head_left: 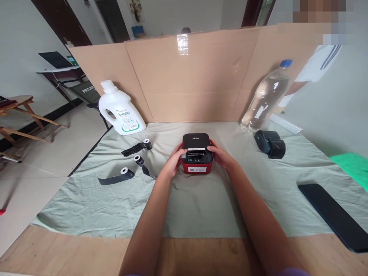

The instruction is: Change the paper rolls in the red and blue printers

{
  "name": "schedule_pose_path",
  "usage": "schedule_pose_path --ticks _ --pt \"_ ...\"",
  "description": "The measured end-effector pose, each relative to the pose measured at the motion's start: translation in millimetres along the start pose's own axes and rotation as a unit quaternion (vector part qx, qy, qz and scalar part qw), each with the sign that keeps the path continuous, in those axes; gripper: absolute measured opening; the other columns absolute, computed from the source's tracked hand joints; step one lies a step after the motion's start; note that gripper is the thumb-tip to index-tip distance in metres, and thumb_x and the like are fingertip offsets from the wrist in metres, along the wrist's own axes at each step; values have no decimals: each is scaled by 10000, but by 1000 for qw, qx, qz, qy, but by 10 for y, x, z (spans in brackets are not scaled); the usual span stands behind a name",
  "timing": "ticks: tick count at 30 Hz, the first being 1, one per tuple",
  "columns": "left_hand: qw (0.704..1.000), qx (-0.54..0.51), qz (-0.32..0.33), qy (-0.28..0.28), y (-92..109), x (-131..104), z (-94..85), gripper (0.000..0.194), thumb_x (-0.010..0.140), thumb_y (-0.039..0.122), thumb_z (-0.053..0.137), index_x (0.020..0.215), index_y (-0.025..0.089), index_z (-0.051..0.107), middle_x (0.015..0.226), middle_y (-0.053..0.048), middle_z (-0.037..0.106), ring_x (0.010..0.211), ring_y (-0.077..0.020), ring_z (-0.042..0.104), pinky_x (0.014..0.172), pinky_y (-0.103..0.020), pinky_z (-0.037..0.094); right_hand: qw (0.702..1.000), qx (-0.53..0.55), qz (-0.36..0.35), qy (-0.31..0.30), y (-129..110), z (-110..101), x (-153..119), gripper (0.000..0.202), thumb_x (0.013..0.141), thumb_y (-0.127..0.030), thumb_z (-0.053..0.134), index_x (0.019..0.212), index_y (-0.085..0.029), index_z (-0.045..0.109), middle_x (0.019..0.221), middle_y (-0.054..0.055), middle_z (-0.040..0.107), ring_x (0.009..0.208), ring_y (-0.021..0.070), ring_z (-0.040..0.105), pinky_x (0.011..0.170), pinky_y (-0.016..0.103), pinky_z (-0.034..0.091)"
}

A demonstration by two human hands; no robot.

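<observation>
A small red and black printer-like box (197, 165) stands upright on the pale green cloth, with its black lid uppermost. My left hand (174, 160) grips its left side, the thumb on the top edge. On the opposite side my right hand (219, 154) holds it the same way, thumb near the lid's front corner. The fingers behind the box are mostly hidden. To the left lie three black rolls with white cores: an upper one (147, 144), a middle one (138, 159) and a lower one (125, 173), each with a strip unrolled.
A cardboard screen (189, 76) closes off the back. Before it stand a white jug (122, 111) at left and a clear bottle (266, 97) at right. Black objects (271, 145) and a dark phone-like slab (333, 214) lie right. A person's sleeve (323, 63) shows behind.
</observation>
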State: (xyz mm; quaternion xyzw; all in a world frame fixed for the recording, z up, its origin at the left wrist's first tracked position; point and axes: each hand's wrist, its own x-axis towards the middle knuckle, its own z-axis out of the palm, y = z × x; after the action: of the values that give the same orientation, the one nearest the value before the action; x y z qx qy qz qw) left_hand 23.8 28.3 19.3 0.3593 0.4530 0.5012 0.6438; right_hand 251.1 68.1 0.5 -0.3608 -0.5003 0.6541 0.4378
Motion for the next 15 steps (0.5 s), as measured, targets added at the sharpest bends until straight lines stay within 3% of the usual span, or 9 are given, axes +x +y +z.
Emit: schedule_pose_path --ticks 5,9,11,15 --pt "1000 -11 -2 -1 38 -28 51 578 744 336 699 1312 259 625 1174 -21 745 1028 -205 692 808 -258 504 1000 -7 -1 -19 -26 4 -25 617 848 -505 674 1433 -392 515 1481 -29 562 1331 265 538 1095 414 454" --pt "1000 -12 -6 0 56 -36 81 481 806 466 678 1232 246 661 1153 -33 749 1020 -221 696 824 -276 514 1000 -7 13 -12 -27 19 -5 610 888 -614 570 1444 -369 506 1411 -11 619 1293 267 571 1083 434 461" --pt "1000 1 -11 14 50 -31 68 488 812 477 673 1243 250 659 1158 -33 748 1025 -224 695 819 -278 515 1000 -6 14 -6 -17 18 13 600 875 -577 588 1433 -369 521 1403 -12 626 1286 270 574 1073 433 466" --pt "1000 24 -11 9 38 -35 15 593 764 326 692 1350 286 610 1236 -15 725 1088 -215 678 821 -262 512 1000 5 -3 -15 -19 -1 27 635 775 -360 689 1399 -368 571 1450 -30 591 1288 275 564 1065 411 466"
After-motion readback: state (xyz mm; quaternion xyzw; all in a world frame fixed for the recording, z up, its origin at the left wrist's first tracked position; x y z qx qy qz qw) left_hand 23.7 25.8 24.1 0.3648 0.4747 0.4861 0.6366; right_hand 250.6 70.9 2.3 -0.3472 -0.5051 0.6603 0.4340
